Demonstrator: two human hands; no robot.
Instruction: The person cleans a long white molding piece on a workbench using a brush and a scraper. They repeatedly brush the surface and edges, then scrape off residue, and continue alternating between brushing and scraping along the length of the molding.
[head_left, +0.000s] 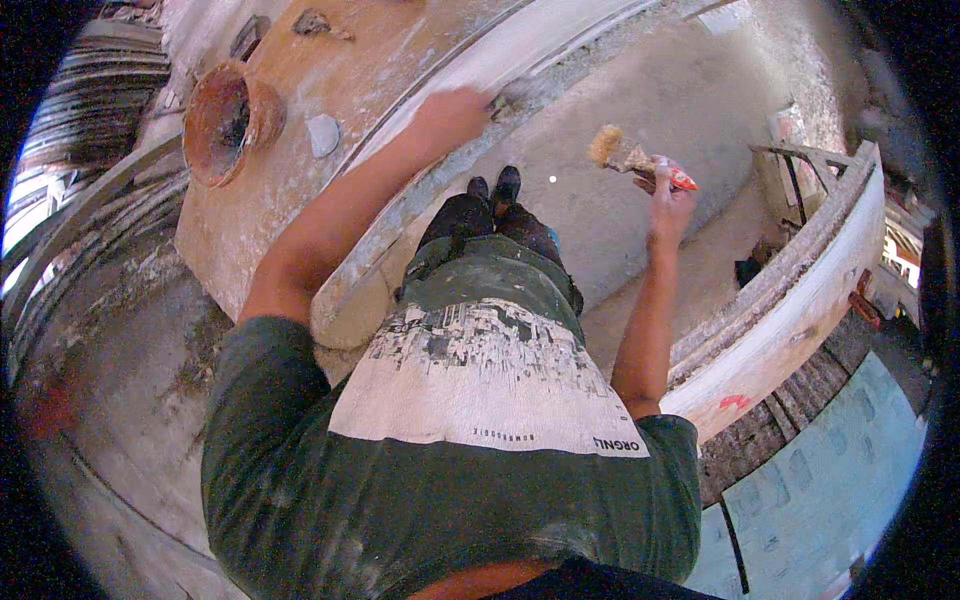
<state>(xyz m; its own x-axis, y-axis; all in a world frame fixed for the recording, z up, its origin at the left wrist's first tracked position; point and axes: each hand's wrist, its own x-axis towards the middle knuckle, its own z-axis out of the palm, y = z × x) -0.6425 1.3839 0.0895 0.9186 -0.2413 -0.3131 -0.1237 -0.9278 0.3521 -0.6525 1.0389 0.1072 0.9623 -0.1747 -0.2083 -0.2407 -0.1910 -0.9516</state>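
Note:
My right hand (668, 200) grips a paintbrush (628, 160) by its red handle. The brush is held in the air over the floor, its pale bristles pointing left and crusted with dried material. My left hand (452, 118) reaches out over a long white moulding (520, 45) that runs along the edge of a worn board. Its fingers look curled and somewhat blurred. A small dark grey bit shows at the fingertips, too unclear to name.
A reddish clay pot (262, 112) lies tipped on the tan board (215, 225), with a pale flat scraper-like piece (323, 135) beside it. To the right stands a curved white moulding (800, 310). A light blue panel (830, 470) lies at the lower right.

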